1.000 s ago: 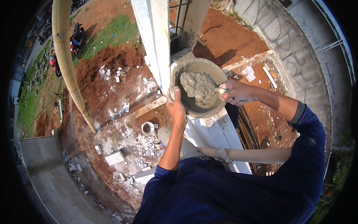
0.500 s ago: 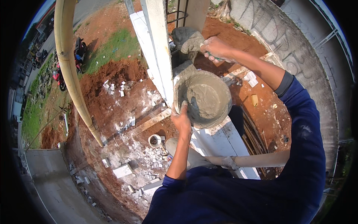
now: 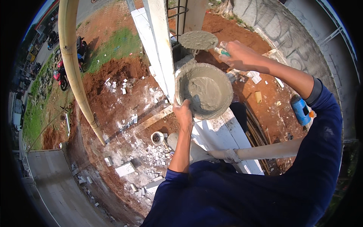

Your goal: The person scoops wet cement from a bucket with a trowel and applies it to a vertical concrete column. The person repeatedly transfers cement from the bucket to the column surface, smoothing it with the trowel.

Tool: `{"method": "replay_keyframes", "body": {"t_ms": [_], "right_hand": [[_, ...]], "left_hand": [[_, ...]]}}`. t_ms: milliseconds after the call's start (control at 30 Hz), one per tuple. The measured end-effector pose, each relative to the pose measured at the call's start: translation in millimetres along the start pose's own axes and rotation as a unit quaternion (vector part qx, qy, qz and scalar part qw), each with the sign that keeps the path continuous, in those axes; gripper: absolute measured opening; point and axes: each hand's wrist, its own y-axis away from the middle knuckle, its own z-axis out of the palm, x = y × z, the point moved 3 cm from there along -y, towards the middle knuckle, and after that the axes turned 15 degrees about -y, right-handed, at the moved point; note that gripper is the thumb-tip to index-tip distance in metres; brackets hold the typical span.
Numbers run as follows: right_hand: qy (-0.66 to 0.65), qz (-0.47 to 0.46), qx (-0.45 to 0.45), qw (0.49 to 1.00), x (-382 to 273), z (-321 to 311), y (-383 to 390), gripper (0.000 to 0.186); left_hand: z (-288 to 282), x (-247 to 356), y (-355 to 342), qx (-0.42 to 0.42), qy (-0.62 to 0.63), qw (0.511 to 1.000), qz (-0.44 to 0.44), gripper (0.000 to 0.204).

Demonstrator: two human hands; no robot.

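Note:
A round mortar bucket [image 3: 226, 81], with grey mortar [image 3: 204, 94] inside, sits beside the white block column [image 3: 160, 49] over a white block surface [image 3: 223, 132]. My left hand [image 3: 182, 115] grips the bucket's near-left rim, thumb over the edge. Above and right of the bucket, my right hand [image 3: 240, 55] is closed on a trowel's green-and-white handle [image 3: 223, 51]. Its blade [image 3: 197, 39] carries a flat load of mortar close to the dark rebar cage [image 3: 181, 17]; whether it touches anything there cannot be told.
Bamboo pole [image 3: 66, 49] at left, grey pole [image 3: 268, 150] below my right arm. Far down lie red soil, rubble, a small white pail [image 3: 157, 138], long poles [image 3: 257, 132] and a blue drum [image 3: 298, 109]. Motorbikes [image 3: 62, 75] stand top left; a concrete wall [image 3: 287, 45] curves at right.
My right hand has lifted from the bucket up toward the rebar with mortar on the trowel. The bucket's heaped mortar now lies lower. My left hand stays on the rim.

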Motion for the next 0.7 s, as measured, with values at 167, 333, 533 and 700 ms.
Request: {"method": "replay_keyframes", "body": {"t_ms": [167, 333, 533, 700], "right_hand": [[0.225, -0.143, -0.054, 0.962, 18.8, 41.8, 47.3, 0.019], [0.219, -0.121, -0.092, 0.964, 76.5, 111.6, 39.4, 0.02], [0.05, -0.066, -0.229, 0.97, 151.1, 140.7, 24.2, 0.029], [-0.105, 0.071, -0.282, 0.951, 147.3, 159.0, 41.8, 0.024]], "left_hand": [[24.3, 26.0, 28.9, 0.006, 0.015, 0.999, 0.028, 0.059], [45.2, 31.2, 57.6, -0.002, -0.036, 0.998, 0.044, 0.058], [53.1, 18.8, 52.9, -0.016, -0.042, 0.996, 0.082, 0.066], [43.8, 35.3, 41.2, -0.046, -0.002, 0.998, 0.051, 0.062]]}}
